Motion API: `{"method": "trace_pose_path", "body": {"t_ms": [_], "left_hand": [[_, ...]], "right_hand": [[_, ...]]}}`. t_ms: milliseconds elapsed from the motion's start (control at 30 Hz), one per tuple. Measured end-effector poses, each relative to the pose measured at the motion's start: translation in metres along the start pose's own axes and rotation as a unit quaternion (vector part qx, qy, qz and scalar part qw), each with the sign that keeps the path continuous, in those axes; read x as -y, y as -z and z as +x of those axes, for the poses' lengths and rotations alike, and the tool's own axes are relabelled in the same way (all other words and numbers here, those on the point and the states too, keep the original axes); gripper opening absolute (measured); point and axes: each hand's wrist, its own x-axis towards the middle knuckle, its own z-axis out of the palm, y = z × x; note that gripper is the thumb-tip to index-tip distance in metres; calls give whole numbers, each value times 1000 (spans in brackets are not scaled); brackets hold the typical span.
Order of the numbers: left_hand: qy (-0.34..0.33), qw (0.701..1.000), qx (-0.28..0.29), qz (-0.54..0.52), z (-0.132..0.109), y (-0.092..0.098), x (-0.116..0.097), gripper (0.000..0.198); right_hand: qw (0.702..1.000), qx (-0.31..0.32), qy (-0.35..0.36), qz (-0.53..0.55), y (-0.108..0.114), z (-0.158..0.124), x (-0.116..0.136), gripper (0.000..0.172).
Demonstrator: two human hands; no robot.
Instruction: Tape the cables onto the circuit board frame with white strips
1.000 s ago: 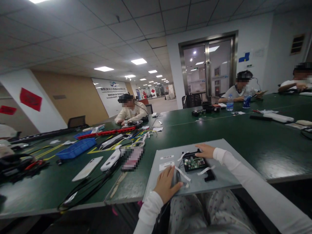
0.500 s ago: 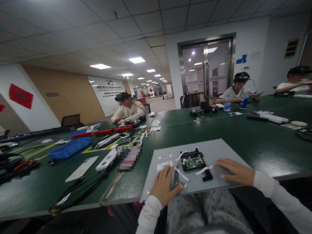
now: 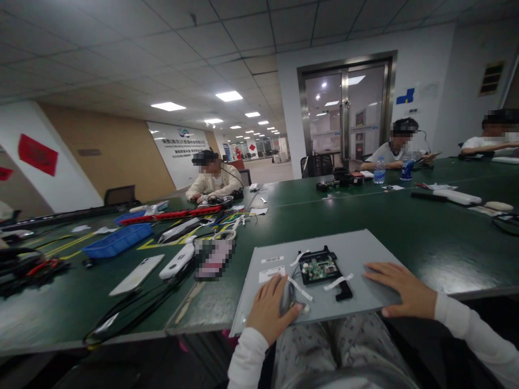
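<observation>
A grey metal panel (image 3: 365,249) lies on the green table in front of me, its near edge over my lap. A small green circuit board (image 3: 319,268) in a black frame sits at its middle, with white tape strips (image 3: 339,281) beside it. My left hand (image 3: 270,310) rests on the panel's near edge, fingers curled over a grey cable bundle (image 3: 287,298). My right hand (image 3: 405,289) lies flat on the panel's right corner, fingers stretched out, holding nothing.
On the green table (image 3: 425,227) to the left lie a white phone (image 3: 137,274), a white device (image 3: 177,261), black cables (image 3: 133,313), a blue tray (image 3: 118,241) and a red power strip (image 3: 170,215). Other people sit at the far side, near water bottles (image 3: 379,169).
My right hand left the circuit board and moved right and toward me, settling flat on the panel's right corner. My left hand stayed on the cable bundle.
</observation>
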Motion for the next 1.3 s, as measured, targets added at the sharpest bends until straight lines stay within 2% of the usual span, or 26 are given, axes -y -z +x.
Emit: {"method": "trace_pose_path", "body": {"t_ms": [233, 467, 567, 767, 1033, 1300], "left_hand": [[0, 997, -43, -57, 7, 0, -8, 53], [3, 977, -176, -119, 11, -2, -4, 37], [8, 970, -206, -129, 9, -3, -2, 35], [11, 965, -212, -154, 9, -4, -2, 33], [-8, 958, -219, -185, 9, 6, -9, 29], [-20, 972, -177, -155, 5, -4, -26, 34]], "right_hand": [[998, 14, -3, -56, -14, -4, -12, 72], [994, 15, -19, -109, -23, -6, -17, 69], [993, 12, -24, -116, -23, -7, -16, 68], [992, 8, -18, -127, -23, -9, -15, 66], [989, -23, 0, -146, -31, -13, -15, 63], [985, -64, -13, -162, -38, -11, -13, 62]]}}
